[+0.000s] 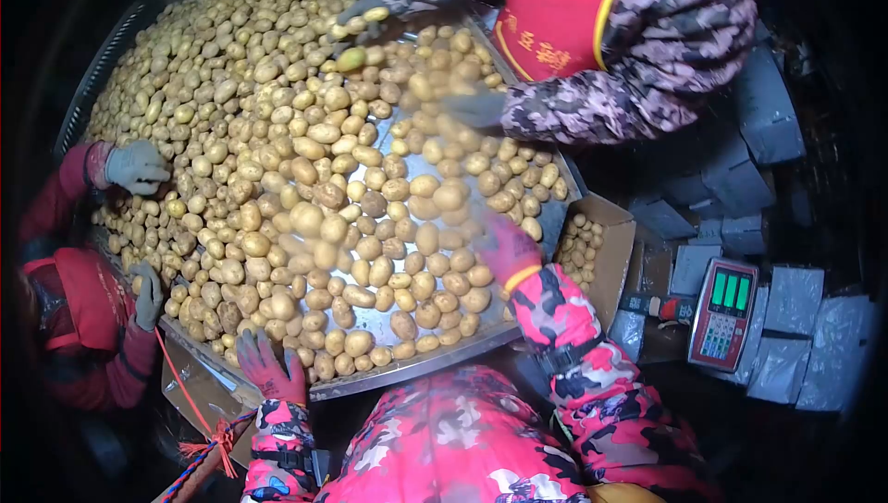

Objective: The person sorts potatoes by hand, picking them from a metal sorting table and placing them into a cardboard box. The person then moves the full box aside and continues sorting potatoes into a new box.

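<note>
Potatoes cover most of a metal sorting table. My left hand, in a pink and grey glove, rests at the near edge beside the potatoes, fingers spread and holding nothing. On the right, my right hand, also gloved, is over the table's right side next to potatoes; motion smears its fingers, and what they hold, if anything, cannot be made out. Several potatoes near the middle are blurred by motion.
Across the table, a co-worker's gloved hands are among the potatoes. Another co-worker's gloved hands are at the left. An open cardboard box with potatoes adjoins the right edge. Beyond stand a red scale and wrapped boxes.
</note>
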Demonstrator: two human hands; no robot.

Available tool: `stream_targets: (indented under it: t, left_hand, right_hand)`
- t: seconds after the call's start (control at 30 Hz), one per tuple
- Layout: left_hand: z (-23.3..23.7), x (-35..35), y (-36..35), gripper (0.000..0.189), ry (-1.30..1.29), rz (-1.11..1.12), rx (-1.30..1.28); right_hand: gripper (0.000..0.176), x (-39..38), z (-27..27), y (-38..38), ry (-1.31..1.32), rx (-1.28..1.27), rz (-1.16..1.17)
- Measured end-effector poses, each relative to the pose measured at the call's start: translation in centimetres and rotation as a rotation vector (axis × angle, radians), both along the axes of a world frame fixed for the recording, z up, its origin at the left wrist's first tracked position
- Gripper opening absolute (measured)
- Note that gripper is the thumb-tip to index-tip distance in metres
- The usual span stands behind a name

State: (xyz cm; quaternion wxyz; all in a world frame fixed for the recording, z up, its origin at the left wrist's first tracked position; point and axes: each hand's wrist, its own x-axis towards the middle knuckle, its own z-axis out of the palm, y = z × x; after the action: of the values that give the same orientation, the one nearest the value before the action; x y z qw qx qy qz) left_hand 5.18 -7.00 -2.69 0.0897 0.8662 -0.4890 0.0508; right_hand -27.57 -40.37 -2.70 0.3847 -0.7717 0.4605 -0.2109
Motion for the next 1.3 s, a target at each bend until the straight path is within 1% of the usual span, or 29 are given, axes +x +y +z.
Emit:
stream_targets:
  t: [0.03,0.07,0.13,0.2,0.27,0.3,0.37,0.4,0.47,0.5,0.57,0.63,0.7,0.73,0.8,0.9,0.93,0.97,1.03,1.07,1.13,1.17,1.2,1.23,1.27,1.3]
  left_hand:
    - [-0.2,0.1,0.1,0.072,0.018,0.012,0.003]
    - [-0.4,0.3,0.0,0.071,0.036,0.022,0.007]
    - [-0.3,0.2,-0.2,0.068,0.059,0.024,0.024]
    - [-0.3,0.5,-0.2,0.065,0.064,0.028,0.013]
    - [0.0,0.4,-0.4,0.063,0.086,0.014,0.019]
    - [0.2,0.5,-0.5,0.062,0.101,0.017,0.042]
    - [0.4,0.3,-0.7,0.06,0.133,0.055,0.048]
    - [0.5,0.2,-0.6,0.06,0.136,0.059,0.055]
    - [0.5,0.4,-0.7,0.059,0.131,0.064,0.062]
    - [0.4,0.5,-0.7,0.059,0.126,0.052,0.049]
    - [0.0,0.7,-0.4,0.058,0.107,0.022,0.028]
    - [0.1,0.7,-0.4,0.055,0.113,0.035,0.045]
    - [-0.1,0.5,-0.3,0.054,0.106,0.031,0.076]
    - [-0.4,0.5,-0.2,0.052,0.08,0.002,0.039]
    - [-0.8,0.3,0.1,0.051,0.052,-0.027,0.037]
    - [-0.6,0.5,0.0,0.05,0.017,-0.031,0.064]
    - [-0.7,0.5,0.2,0.05,0.018,-0.045,0.065]
    - [-0.8,0.5,0.2,0.05,0.016,-0.059,0.059]
    - [-0.6,0.6,0.2,0.05,0.0,-0.085,0.076]
    - [-0.6,0.5,0.2,0.051,0.0,-0.081,0.09]
    - [-0.6,0.5,0.1,0.051,-0.016,-0.079,0.1]
    - [-0.5,0.4,0.2,0.051,-0.018,-0.075,0.095]
    - [-0.5,0.4,0.0,0.051,-0.017,-0.07,0.089]
    - [-0.6,0.4,0.0,0.051,-0.016,-0.067,0.079]
    - [-0.8,0.3,0.3,0.051,-0.008,-0.063,0.081]
    - [-0.9,0.4,0.3,0.05,-0.003,-0.062,0.082]
  right_hand:
    - [0.052,1.5,-0.3,-1.5,-0.073,0.028,-0.033]
    - [0.055,2.8,-0.3,-2.8,0.146,-0.05,0.071]
    - [0.063,5.9,1.3,-5.0,0.58,-0.211,0.282]
    - [0.069,8.1,1.1,-7.9,0.336,0.182,0.201]
    - [0.072,8.9,3.7,-9.2,0.002,0.634,0.141]
    - [0.07,8.7,6.6,-9.5,-0.225,0.869,0.116]
    - [0.057,6.0,6.2,-10.8,-0.394,0.767,0.213]
    - [0.056,4.9,7.6,-10.2,-0.324,0.753,0.16]
    - [0.051,2.1,6.3,-7.8,-0.08,0.368,0.235]
    - [0.051,0.0,2.8,-5.7,0.094,-0.004,0.35]
    - [0.05,-1.5,-0.7,-1.1,0.393,-0.311,0.428]
    - [0.05,0.5,-1.5,1.8,0.614,-0.1,0.325]
    - [0.055,1.6,-1.9,3.2,0.663,-0.05,0.267]
    - [0.057,2.1,-1.7,3.7,0.689,-0.023,0.241]
    - [0.064,3.0,-0.5,3.9,0.723,0.042,0.211]
    - [0.067,3.4,1.3,2.9,0.68,0.214,0.14]
    - [0.068,3.6,-1.1,2.7,0.498,0.206,0.096]
    - [0.067,3.3,-3.1,2.9,0.424,0.193,0.059]
    - [0.066,3.7,-1.8,2.8,0.276,0.164,-0.006]
    - [0.061,2.9,-0.8,2.9,0.302,0.157,-0.1]
    - [0.043,-1.6,3.4,2.7,0.096,0.268,-0.217]
    - [0.038,-4.8,0.8,3.5,-0.425,0.24,-0.396]
    - [0.033,-7.2,2.8,3.8,-0.678,0.406,-0.625]
    - [0.032,-11.4,2.6,3.5,-0.485,0.419,-0.702]
    - [0.038,-15.0,1.0,3.3,-0.244,0.103,-0.554]
    - [0.043,-15.8,2.7,3.0,0.2,0.283,-0.64]
